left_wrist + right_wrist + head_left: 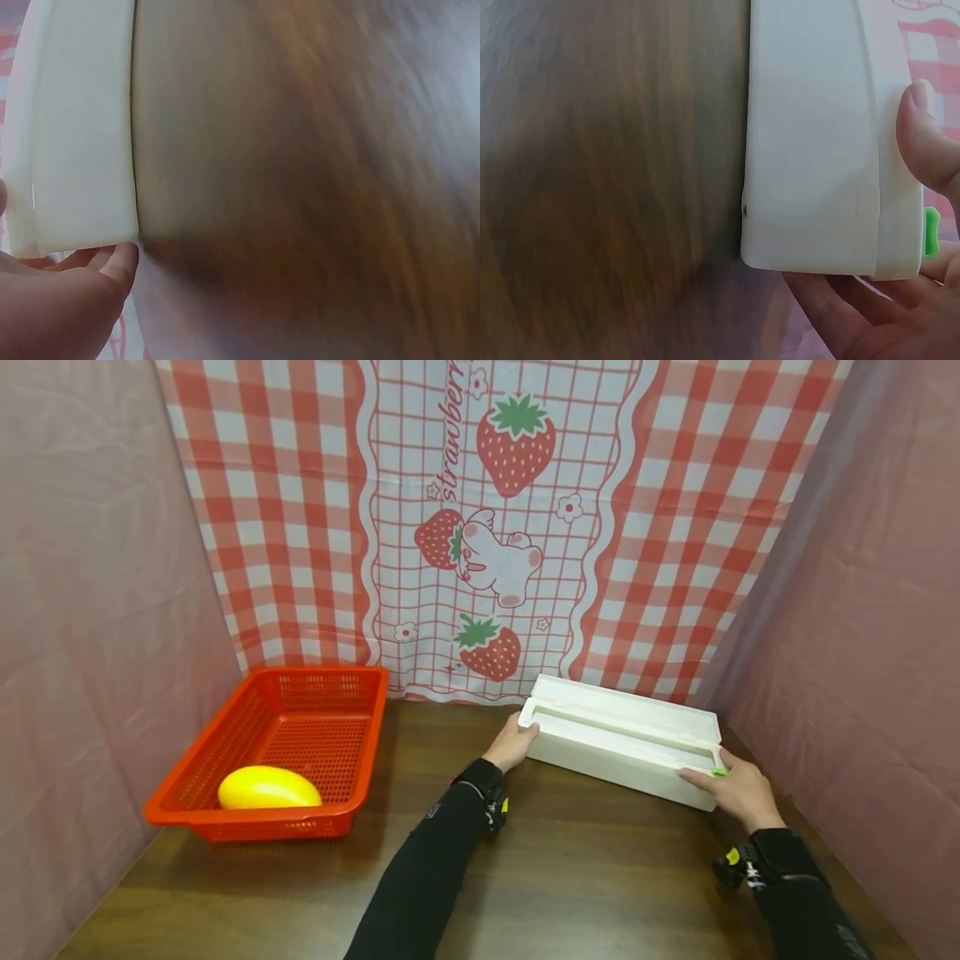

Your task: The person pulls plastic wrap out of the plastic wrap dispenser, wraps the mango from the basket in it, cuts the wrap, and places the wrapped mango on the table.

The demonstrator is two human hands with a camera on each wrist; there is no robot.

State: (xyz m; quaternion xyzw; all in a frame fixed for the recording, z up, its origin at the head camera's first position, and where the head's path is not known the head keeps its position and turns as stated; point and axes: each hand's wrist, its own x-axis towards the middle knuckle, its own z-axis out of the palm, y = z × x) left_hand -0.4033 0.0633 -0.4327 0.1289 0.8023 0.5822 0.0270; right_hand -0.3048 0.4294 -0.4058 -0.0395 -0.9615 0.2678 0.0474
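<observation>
A long white cling film dispenser (615, 752) sits on the right part of the table, its lid (626, 706) raised at the back and a long slot along its top. At its left end my left hand (512, 743) grips it, thumb over the top edge and fingers against the end wall (86, 150). My right hand (738, 789) holds the other end, thumb on the top front edge. Beside the right thumb a small green slider (931, 232) sticks out. In the right wrist view, the dispenser's front wall (810, 150) stands close to the wood.
A red plastic basket (367, 752) stands at the left with a yellow mango-shaped fruit (268, 788) in it. Behind the table hangs a checked strawberry cloth (480, 527). Pink curtains (862, 652) close off both sides of the brown wooden table (585, 877).
</observation>
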